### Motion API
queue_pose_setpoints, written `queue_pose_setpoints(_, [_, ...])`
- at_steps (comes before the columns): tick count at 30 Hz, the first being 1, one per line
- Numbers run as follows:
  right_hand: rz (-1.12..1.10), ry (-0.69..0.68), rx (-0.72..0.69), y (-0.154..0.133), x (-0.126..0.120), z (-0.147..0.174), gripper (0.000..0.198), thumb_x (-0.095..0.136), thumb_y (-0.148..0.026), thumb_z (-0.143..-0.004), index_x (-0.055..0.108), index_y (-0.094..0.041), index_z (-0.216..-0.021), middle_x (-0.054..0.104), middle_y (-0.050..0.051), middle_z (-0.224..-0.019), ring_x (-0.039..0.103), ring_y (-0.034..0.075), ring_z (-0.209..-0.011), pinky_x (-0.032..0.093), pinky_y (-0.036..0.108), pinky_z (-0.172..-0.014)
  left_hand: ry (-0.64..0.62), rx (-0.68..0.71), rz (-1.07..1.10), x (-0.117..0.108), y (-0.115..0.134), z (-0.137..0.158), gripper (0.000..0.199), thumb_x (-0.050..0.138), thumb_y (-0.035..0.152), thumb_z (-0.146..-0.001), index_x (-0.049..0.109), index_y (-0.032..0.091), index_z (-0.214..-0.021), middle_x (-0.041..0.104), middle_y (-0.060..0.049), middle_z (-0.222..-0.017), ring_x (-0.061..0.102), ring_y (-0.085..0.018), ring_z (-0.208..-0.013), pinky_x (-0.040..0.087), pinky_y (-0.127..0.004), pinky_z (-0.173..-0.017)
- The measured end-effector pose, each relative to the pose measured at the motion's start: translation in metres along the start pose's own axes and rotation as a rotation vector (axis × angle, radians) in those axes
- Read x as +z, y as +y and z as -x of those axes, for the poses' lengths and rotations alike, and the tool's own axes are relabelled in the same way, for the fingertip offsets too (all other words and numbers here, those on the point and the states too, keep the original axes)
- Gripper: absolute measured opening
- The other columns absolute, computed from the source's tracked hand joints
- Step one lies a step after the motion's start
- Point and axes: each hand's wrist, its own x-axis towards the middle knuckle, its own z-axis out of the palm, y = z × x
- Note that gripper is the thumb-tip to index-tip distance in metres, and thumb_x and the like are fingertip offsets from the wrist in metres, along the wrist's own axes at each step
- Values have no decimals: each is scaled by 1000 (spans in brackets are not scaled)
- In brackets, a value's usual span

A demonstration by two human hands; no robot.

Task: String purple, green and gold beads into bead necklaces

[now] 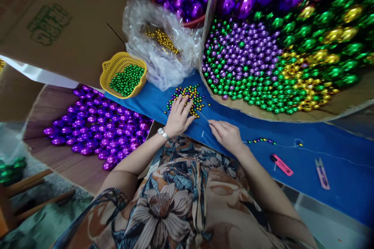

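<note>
From my remote seat, I read everything off one line: the thin needle (203,116) slants from the fingertips of the right hand (226,134) up and leftward in my view, its far end at the lower right edge of the loose bead pile (191,92). I see the right hand closed in a narrow pinch on the needle's near end. The left hand (179,120) is nearer the beads: it lies palm down with fingers spread, over the near side of the pile. I can't tell whether it presses any bead, nor whether the needle's tip is inside one.

The pile sits on the blue bench (344,186), ahead and to the left of the right hand. On the opposite side, just beyond the right wrist, I have a short beaded strand (261,140) lying crosswise; the right hand hides any link to the needle.
</note>
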Motion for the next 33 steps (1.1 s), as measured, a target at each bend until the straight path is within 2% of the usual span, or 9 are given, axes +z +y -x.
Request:
queue_pose_setpoints(2, [-4,18,41,4,1,6,25,47,-28,-98,65,-19,-111,74,3,-96,66,12,-81,45,23,-76,-120,61,-141,3,-5,1,62,49,48,-93,41,13,-143,36,-19,-153,19,-35,-148,17,-57,-118])
queue_pose_setpoints(4, [-2,10,52,4,3,8,25,47,-28,-98,66,-19,-111,74,2,-94,67,12,-81,45,22,-75,-196,86,-213,5,-7,7,67,46,50,-93,35,12,-147,34,-18,-154,21,-34,-147,15,-56,-119])
queue_pose_setpoints(10, [-22,-110,82,-7,11,7,32,41,-32,-100,66,-20,-115,72,4,-92,66,12,-81,44,21,-72,-259,131,-287,0,-6,38,67,44,49,-94,28,19,-151,31,-16,-156,23,-34,-147,12,-59,-118])
queue_pose_setpoints(16, [26,-140,101,-10,14,6,34,40,-34,-100,67,-22,-117,70,4,-90,65,11,-76,42,22,-64,-270,142,-230,4,-6,31,71,48,58,-90,31,25,-151,26,-14,-158,19,-38,-147,10,-62,-117])
queue_pose_setpoints(19, [31,-125,119,-9,13,9,34,40,-33,-100,65,-21,-120,70,4,-93,65,11,-78,42,21,-65,-218,151,-196,1,-11,25,70,47,56,-91,32,23,-150,28,-16,-157,18,-37,-148,13,-59,-118])
queue_pose_setpoints(24, [26,-113,145,-9,14,14,36,39,-33,-100,64,-20,-123,70,5,-91,64,11,-76,41,21,-64,-28,-70,-221,-12,-26,36,72,46,49,-93,25,12,-152,27,-22,-156,12,-37,-149,17,-58,-117])
queue_pose_setpoints(27, [35,-109,134,-12,16,12,36,39,-34,-100,65,-20,-121,70,4,-88,63,11,-72,41,22,-63,-61,-118,-203,-13,-27,47,77,48,51,-92,22,9,-152,23,-25,-156,10,-38,-149,20,-60,-116])
queue_pose_setpoints(33, [47,-125,93,-17,20,7,36,39,-34,-100,64,-22,-123,70,4,-90,64,11,-73,41,22,-63,-142,-53,-112,5,-6,43,78,47,50,-93,16,12,-153,16,-24,-158,4,-38,-149,22,-61,-115])
